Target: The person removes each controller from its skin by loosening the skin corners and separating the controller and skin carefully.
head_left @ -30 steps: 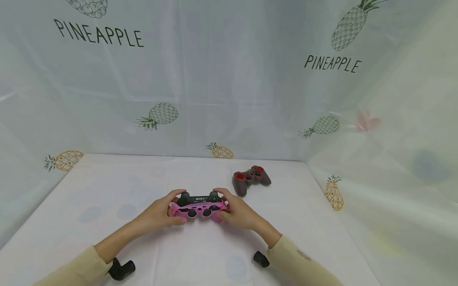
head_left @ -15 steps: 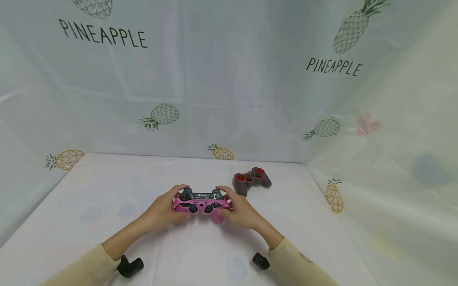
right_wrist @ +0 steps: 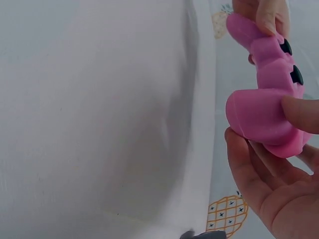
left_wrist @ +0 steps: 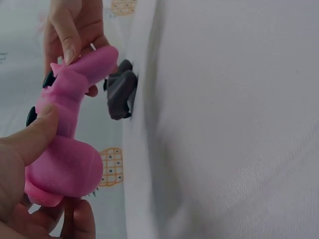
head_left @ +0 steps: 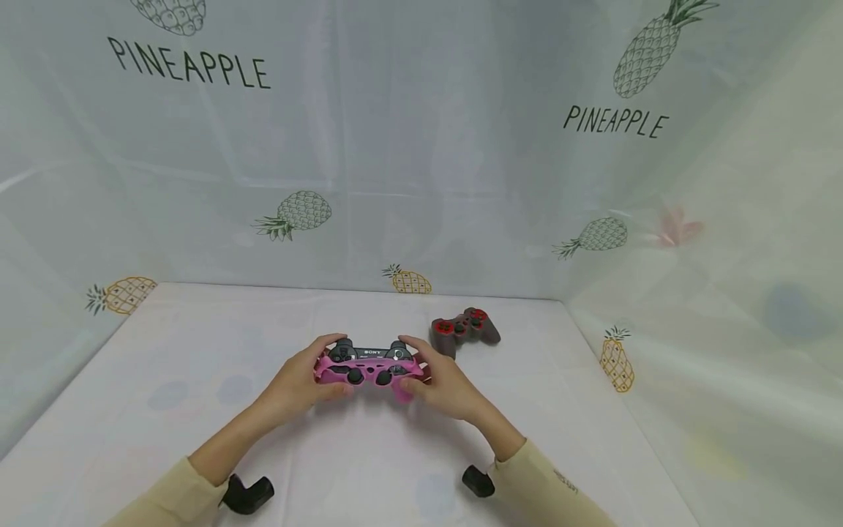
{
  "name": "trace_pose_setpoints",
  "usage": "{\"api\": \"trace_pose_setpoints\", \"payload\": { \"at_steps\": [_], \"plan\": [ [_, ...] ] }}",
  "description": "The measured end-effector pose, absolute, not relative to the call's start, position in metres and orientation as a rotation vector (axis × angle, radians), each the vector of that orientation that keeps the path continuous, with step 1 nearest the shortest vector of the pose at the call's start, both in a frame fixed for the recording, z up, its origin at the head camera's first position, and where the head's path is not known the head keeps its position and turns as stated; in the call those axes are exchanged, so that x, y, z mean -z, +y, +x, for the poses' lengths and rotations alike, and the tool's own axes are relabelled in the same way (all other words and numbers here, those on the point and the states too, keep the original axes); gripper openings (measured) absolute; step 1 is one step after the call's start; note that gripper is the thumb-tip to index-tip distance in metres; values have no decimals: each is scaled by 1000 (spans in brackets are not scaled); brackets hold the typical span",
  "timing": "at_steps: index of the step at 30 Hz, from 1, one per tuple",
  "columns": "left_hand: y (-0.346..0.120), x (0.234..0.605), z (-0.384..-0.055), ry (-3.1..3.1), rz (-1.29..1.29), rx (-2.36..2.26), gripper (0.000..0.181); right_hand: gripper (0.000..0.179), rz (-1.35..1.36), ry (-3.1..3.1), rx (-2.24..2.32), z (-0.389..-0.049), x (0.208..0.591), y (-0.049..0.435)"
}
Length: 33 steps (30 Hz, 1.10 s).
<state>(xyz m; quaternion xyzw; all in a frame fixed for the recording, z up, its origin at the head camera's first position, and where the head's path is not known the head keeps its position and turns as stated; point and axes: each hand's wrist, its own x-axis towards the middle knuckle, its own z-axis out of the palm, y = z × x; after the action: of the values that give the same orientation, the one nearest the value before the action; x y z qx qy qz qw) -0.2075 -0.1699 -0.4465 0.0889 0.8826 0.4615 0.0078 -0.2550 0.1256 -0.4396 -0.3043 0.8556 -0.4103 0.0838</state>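
Gripping fingers: the left hand [head_left: 299, 380] and the right hand [head_left: 448, 384] each hold one end of the pink-and-black controller [head_left: 370, 364]. In the wrist views, the left thumb [left_wrist: 42, 130] and the right thumb [right_wrist: 302, 115] lie on the pink surface, and other fingers bend behind and below it. In the head view, one fingertip of each hand reaches the black upper edge; whether it presses there cannot be told.

Pink-and-black controller: between the hands, a little below the middle of the head frame. It appears to be above the table [head_left: 369, 454], with the word SONY on the upper edge.

Change: compared with half a second earlier, this controller and both hands stand slightly higher in the frame, while the grey controller [head_left: 464, 327] has hardly moved.

Meaning: by judgement, this is a small adjustment; the two-handed hold remains and the controller is not put down.

Grey controller: right of centre, just beyond the right hand, lying on the table untouched; it has red marks.

Sleeves: the left sleeve [head_left: 167, 494] and the right sleeve [head_left: 543, 487] enter from the lower edge.

Backdrop: the pineapple-printed curtain [head_left: 408, 146] fills the upper frame.
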Motion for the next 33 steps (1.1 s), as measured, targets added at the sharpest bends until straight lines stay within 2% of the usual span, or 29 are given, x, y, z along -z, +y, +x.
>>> {"api": "trace_pose_setpoints", "payload": {
  "at_steps": [22, 33],
  "plan": [
    [-159, 445, -186, 2609, 94, -1693, 91, 67, -815, 2575, 1346, -237, 433, 117],
    [-155, 448, -179, 2656, 54, -1643, 93, 67, -780, 2526, 1404, -229, 436, 116]
  ]
}}
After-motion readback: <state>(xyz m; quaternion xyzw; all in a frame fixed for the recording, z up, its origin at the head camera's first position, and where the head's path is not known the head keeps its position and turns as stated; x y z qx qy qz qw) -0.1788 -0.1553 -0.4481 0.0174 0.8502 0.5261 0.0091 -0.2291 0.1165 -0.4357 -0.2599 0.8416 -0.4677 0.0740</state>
